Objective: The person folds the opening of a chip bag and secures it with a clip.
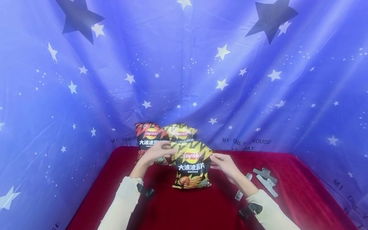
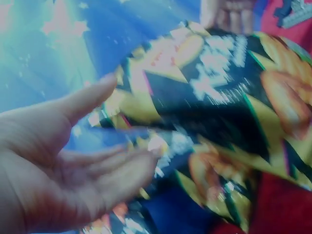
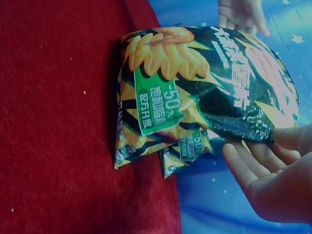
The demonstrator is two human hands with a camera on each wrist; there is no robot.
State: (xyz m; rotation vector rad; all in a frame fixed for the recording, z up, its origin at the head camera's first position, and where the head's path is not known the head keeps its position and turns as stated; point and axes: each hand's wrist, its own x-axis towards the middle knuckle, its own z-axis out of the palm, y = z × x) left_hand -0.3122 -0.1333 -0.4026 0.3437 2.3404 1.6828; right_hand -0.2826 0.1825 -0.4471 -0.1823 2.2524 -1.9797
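A yellow-and-black bag of potato chips [image 1: 191,167] is upright between both hands, its front toward me. My right hand [image 1: 227,164] pinches its right edge, thumb in front and fingers behind in the right wrist view. At the upper left corner is my left hand [image 1: 155,153]; in the left wrist view its thumb [image 2: 92,100] meets the bag's edge while the fingers stretch out below, apart from the thumb. Behind stand a red-and-black chip bag [image 1: 149,135] and another yellow one [image 1: 181,131], both partly hidden.
Grey clips [image 1: 267,183] lie to the right on the red cloth-covered table [image 1: 302,191]. A slim pale clip-like piece [image 1: 239,194] lies partly beneath my right forearm. Blue star-patterned cloth [image 1: 184,64] hangs close behind and along both sides.
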